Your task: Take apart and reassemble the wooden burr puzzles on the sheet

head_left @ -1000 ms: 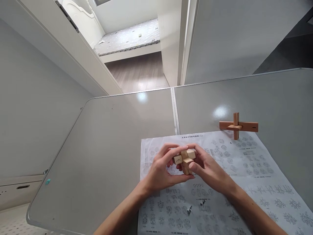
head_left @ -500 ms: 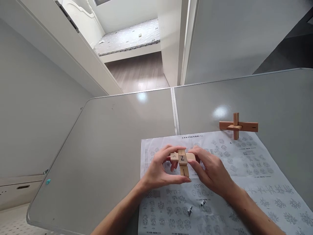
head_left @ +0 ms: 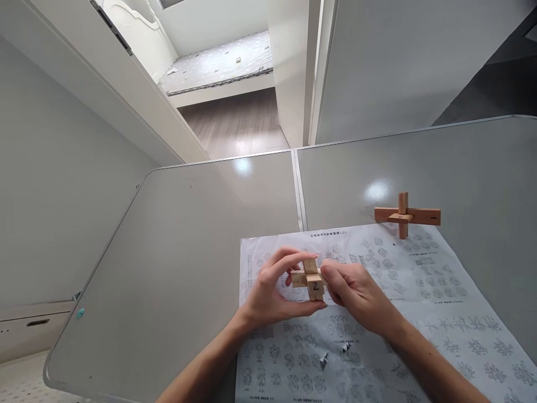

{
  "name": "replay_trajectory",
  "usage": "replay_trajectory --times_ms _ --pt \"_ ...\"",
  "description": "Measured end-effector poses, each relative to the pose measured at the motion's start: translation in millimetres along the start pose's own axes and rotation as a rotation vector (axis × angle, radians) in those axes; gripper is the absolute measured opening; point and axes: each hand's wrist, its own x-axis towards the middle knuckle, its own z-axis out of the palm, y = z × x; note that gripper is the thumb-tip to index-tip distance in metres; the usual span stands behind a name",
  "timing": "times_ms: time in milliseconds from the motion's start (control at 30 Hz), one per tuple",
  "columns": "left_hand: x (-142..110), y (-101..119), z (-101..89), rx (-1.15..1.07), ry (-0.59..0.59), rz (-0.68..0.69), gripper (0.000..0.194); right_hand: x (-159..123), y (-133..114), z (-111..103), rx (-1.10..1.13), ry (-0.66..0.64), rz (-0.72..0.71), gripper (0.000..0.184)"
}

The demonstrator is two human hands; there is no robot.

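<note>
A light wooden interlocking puzzle [head_left: 311, 281], cross-shaped with numbers written on its ends, is held above the printed sheet [head_left: 289, 246]. The end marked 2 faces me and tilts downward. My left hand [head_left: 271, 288] spans it, fingers on the top end and thumb under the bottom end. My right hand [head_left: 356, 285] is closed, thumb and bent fingers pinching the puzzle's right arm, most of which they hide. A darker wooden cross puzzle [head_left: 424, 216] stands apart at the sheet's far right edge.
The sheet, with many line drawings and small tears near the front, lies on a grey folding table [head_left: 201, 235] with a seam down its middle. A teal spot [head_left: 80, 313] sits at the left edge. Beyond are a doorway and a bed [head_left: 222, 61].
The light puzzle has tipped, so its 2 end has moved lower. My right hand's fingers have curled tighter round the right arm. The darker puzzle stays put.
</note>
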Motion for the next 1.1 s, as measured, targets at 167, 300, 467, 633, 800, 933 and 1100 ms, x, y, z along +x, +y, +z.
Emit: replay_trajectory --times_ms 167,300,467,633,800,933,1100 --pt "-1.8 -1.0 2.0 0.044 0.008 0.056 0.080 0.4 -3.0 -3.3 0.172 -0.044 0.130 0.061" --pt "-0.6 -2.9 2.1 -0.019 0.059 -0.001 0.088 1.1 -3.5 -4.2 0.399 0.027 0.210 0.065" --pt "1.9 -1.8 3.8 -0.071 0.133 -0.057 0.068 6.5 -3.1 -12.7 0.790 0.208 0.338 0.055" --pt "2.6 -0.7 5.6 -0.051 0.133 -0.098 0.044 13.3 -1.1 -21.8 1.021 0.330 0.339 0.036" --pt "3.2 -1.8 5.4 -0.033 0.135 -0.115 0.030 15.5 1.4 -27.0 1.111 0.402 0.314 0.030" --pt "4.5 -0.8 5.2 -0.025 0.136 -0.115 0.023 15.6 3.9 -29.9 1.161 0.419 0.303 0.029" --pt "5.5 2.3 5.0 -0.019 0.131 -0.127 0.019 16.6 5.5 -32.2 1.214 0.406 0.296 0.027"
